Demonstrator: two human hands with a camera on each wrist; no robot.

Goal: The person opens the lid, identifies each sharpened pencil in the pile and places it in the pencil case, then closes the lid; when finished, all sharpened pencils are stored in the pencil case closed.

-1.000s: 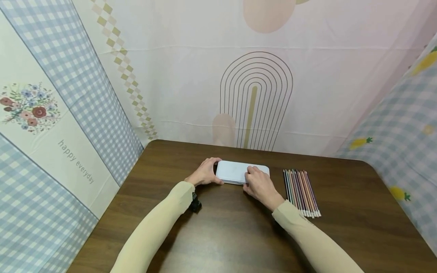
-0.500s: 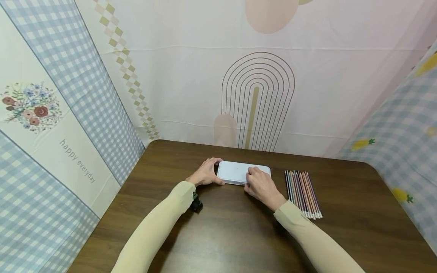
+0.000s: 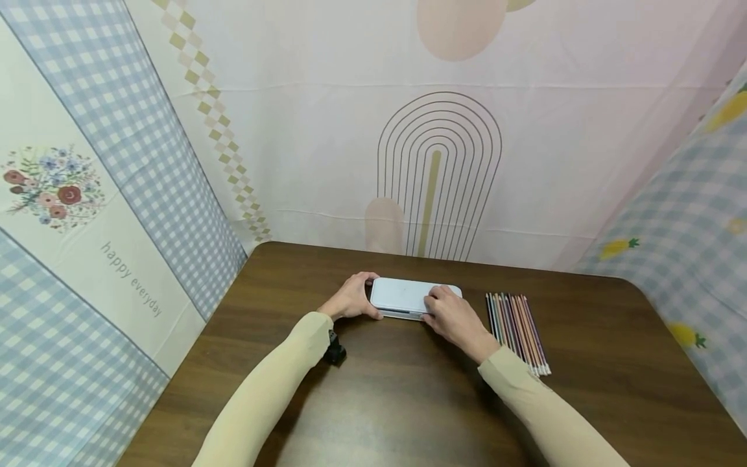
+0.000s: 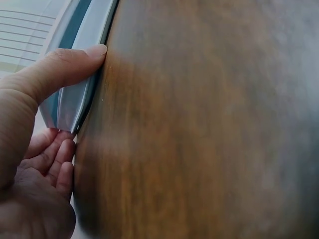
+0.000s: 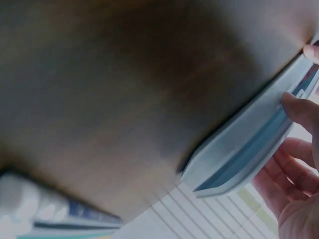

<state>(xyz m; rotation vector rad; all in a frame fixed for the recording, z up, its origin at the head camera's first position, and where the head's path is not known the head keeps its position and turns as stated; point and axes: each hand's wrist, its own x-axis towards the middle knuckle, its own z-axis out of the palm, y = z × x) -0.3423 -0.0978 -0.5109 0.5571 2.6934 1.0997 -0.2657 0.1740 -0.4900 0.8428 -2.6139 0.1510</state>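
Observation:
A pale blue hard pencil case [image 3: 403, 295] lies on the wooden table, its zipper band showing teal in both wrist views. My left hand [image 3: 353, 296] grips its left end, thumb along the front side [image 4: 82, 62] and fingers round the back. At the front right, my right hand [image 3: 455, 318] has its fingers curled at the zipper. Beside the right thumb shows a small metal zipper pull [image 5: 300, 93], partly hidden by that hand. Left of the right hand, a dark gap runs along the front edge of the case. Its contents are mostly hidden.
To the right of the case lies a row of several coloured pencils [image 3: 517, 331] with white ends toward me. A dark wooden table [image 3: 373, 402] spreads around both arms. Patterned cloths [image 3: 315, 143] hang behind and at the sides.
My right hand has slid a little to the right along the front of the pencil case. A dark gap now shows along the zipper behind it. My left hand has stayed in place.

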